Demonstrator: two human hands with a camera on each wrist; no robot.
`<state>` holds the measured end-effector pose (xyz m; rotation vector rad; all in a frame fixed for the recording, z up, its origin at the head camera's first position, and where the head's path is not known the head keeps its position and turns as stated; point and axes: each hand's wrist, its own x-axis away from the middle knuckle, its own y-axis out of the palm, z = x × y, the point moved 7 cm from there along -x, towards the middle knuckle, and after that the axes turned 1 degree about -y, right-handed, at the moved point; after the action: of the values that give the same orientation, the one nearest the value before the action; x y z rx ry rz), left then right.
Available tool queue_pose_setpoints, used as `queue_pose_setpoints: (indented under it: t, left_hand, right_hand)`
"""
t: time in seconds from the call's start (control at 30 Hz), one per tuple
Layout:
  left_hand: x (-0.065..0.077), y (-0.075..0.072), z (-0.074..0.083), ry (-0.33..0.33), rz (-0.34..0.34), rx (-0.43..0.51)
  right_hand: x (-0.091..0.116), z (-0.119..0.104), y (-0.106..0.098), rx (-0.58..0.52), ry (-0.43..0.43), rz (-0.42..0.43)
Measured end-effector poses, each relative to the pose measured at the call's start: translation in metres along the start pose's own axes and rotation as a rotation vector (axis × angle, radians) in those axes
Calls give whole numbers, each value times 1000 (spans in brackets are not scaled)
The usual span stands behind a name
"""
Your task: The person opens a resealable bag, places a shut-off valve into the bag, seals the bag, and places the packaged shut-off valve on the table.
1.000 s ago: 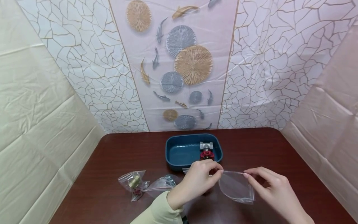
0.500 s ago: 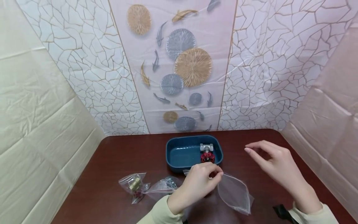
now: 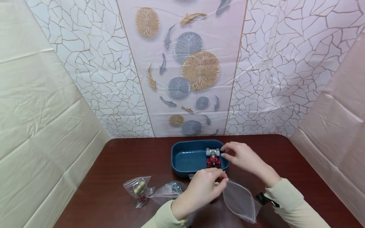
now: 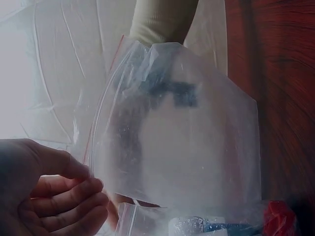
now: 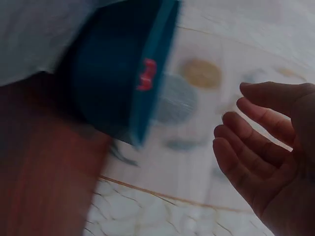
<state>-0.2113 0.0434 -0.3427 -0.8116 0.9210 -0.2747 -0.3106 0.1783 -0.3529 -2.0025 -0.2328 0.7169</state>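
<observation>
My left hand (image 3: 203, 186) pinches the rim of a clear zip bag (image 3: 240, 199) between thumb and forefinger. The bag's mouth gapes, and nothing shows inside it in the left wrist view, where its film (image 4: 197, 137) spreads wide. My right hand (image 3: 242, 156) hovers at the right end of the blue tray (image 3: 182, 172), fingers apart and holding nothing. Just left of its fingertips, a valve (image 3: 213, 157) with a silver metal body and red handle lies in the tray. In the right wrist view the hand (image 5: 270, 137) is relaxed beside the blurred tray wall (image 5: 113, 73).
To the left lies a small clear bag with a brass fitting (image 3: 139, 187) inside. Beside it, another zip bag (image 3: 168, 191) holds small parts that are hard to make out. A further bag lies partly hidden behind my left hand. Patterned cloth (image 3: 199, 69) rises behind the table.
My right hand let go of the bag's rim, lifted away and moved left to the tray beside the valve. The left hand has kept its pinch on the bag, whose right side dropped.
</observation>
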Motion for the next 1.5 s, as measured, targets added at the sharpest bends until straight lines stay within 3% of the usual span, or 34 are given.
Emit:
queue_pose_setpoints:
  t: [0.23,0.33,0.57,0.77,1.03,1.2,1.5]
  left_hand:
    - [4,5,2,4,-41,-11]
    - [8,7,3,9,-41,-11]
    - [12,9,6,20,-14,2]
    - [15,11,8,45,-12,22]
    - [9,8,9,112,10,-15]
    - [4,6,10,111,-3,-34]
    - [8,9,9,80,-19,-8]
  right_hand:
    - [-14,23,60,81,55,-184]
    - [-16,23,76,134,55,-252]
    - [-24,16,117,119,87,-455]
    - [-24,26,132,108,152,-410]
    - [-34,30,125,84,114,-353]
    - [-39,29,120,90,101,-341]
    - [-36,24,124,26,54,-381]
